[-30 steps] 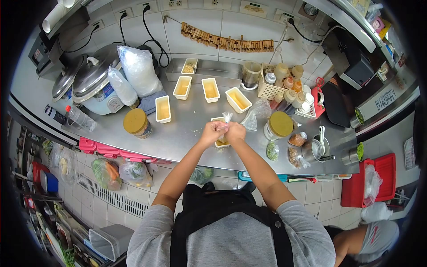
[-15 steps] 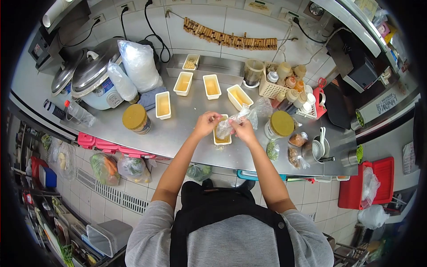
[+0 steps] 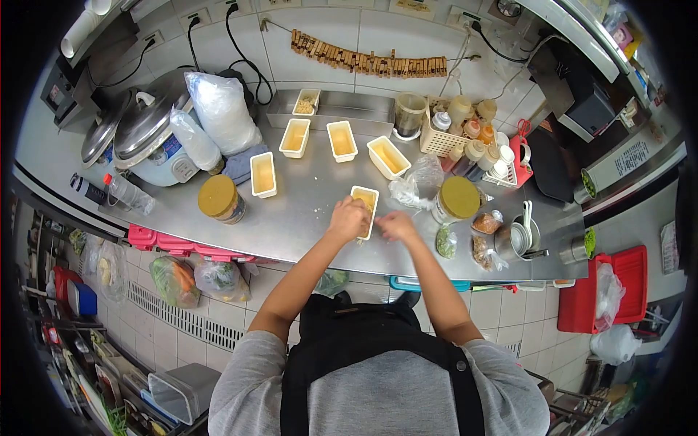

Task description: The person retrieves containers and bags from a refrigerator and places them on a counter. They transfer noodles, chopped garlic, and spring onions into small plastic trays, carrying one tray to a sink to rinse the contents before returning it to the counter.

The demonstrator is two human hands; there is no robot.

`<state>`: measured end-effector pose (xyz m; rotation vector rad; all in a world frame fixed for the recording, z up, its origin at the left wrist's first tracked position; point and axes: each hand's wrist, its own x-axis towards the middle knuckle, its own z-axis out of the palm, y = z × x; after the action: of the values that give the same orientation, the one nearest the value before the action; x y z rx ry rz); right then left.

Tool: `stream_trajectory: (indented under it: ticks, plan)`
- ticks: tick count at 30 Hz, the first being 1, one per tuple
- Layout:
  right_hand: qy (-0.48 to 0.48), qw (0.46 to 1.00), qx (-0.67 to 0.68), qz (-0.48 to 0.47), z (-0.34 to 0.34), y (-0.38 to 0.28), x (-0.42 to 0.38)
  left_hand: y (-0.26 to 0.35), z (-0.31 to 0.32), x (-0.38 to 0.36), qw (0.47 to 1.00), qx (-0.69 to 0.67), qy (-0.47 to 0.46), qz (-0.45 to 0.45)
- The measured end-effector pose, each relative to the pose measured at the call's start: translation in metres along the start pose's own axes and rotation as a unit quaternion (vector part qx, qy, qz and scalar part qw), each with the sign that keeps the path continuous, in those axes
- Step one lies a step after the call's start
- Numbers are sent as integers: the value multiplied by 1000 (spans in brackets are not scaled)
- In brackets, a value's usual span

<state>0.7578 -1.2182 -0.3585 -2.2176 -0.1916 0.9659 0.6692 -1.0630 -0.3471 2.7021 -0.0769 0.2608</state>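
My left hand [image 3: 351,219] is over the near half of a small cream rectangular tub [image 3: 365,195] with yellowish contents, its fingers curled down at the left rim. What these fingers grip is hidden under the hand. Just right of the same tub, my right hand [image 3: 398,227] is smeared by motion above the counter. Beyond it a crumpled clear plastic bag [image 3: 408,195] lies on the steel, beside a jar with a mustard-yellow lid [image 3: 459,198].
More cream tubs [image 3: 342,142] with yellow contents stand farther back. A second yellow-lidded jar [image 3: 220,198] is at left, near rice cookers [image 3: 151,127]. Sauce bottles [image 3: 472,151], small bagged ingredients [image 3: 446,242] and a metal pot [image 3: 518,238] occupy the right side.
The plastic bag has left both hands and now lies on the counter to the right. My left hand has moved down onto the tub; my right hand has come away beside it.
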Motion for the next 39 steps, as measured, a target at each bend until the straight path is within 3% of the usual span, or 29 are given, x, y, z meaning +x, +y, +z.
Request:
stream_trajectory:
  ticks: [1, 2, 4, 6, 8, 11, 14, 15, 19, 25, 27, 29, 30, 31, 33, 34, 37, 39]
  plan:
    - [6, 1000, -4, -13, 16, 2, 1, -1, -3, 0, 996, -67, 55, -22]
    - [13, 1000, -7, -25, 30, 5, 6, -4, -2, 0, 996, -66, 53, -18]
    - [62, 995, -42, -66, 47, 9, 17, -12, 3, 1, 957, -28, 208, -198]
    - [132, 980, -102, -109, 56, 5, 18, -26, 12, 2, 957, -92, 104, -256]
    - [162, 978, -101, -82, 53, -5, 14, -40, 24, 8, 968, -108, 60, -216]
    - [162, 980, -84, -74, 34, -13, -10, -20, 0, 8, 978, -81, 76, -175]
    - [185, 976, -63, -94, -1, -2, -68, 15, -19, -5, 902, -370, 64, -215]
    - [192, 973, -45, -119, -11, 11, -83, 37, -25, -9, 895, -393, 55, -205]
    - [204, 972, -20, -112, -55, 89, -157, 130, 0, -27, 883, -451, -7, -129]
    - [272, 962, 1, -42, -116, 270, -280, 288, 107, -30, 843, -518, -131, -60]
    - [308, 951, 28, -1, -138, 322, -322, 334, 158, -22, 856, -478, -180, -76]
    - [333, 940, 58, 36, -163, 370, -357, 371, 212, -9, 897, -394, -203, -6]
    - [344, 934, 70, 62, -176, 391, -371, 387, 224, 3, 901, -312, -302, 13]
    - [356, 926, 85, 87, -191, 411, -383, 410, 234, 10, 897, -314, -310, 26]
    - [399, 907, 93, 103, -224, 446, -407, 460, 249, 23, 919, -134, -293, 226]
    - [416, 896, 103, 114, -243, 464, -417, 484, 255, 38, 880, -135, -434, 141]
    - [441, 873, 142, 153, -313, 513, -444, 542, 289, 64, 889, -167, -373, 208]
    - [506, 846, 137, 94, -358, 571, -450, 576, 330, 85, 887, -200, -369, 194]
